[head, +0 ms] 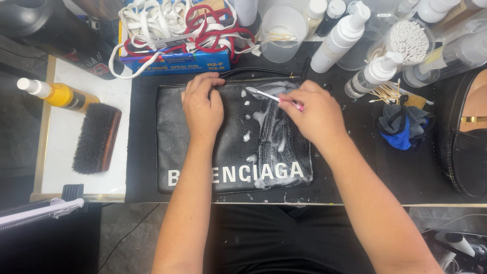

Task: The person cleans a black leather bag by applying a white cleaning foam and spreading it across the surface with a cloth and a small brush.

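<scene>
Left hand (203, 106) flat, fingers spread loosely, pressing grained black leather pouch (203, 152) onto black mat (355, 167). Right hand (317, 114) pinched shut around slim pink-handled brush (269, 95), bristles in white foam streaked across pouch's right half. Wooden-backed bristle brush (96, 138) well apart, left.

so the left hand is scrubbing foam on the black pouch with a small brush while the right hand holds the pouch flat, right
Not quite: the hands are swapped. In the head view the right hand works the small brush through the foam on the black pouch, while the left hand holds it flat.
</scene>
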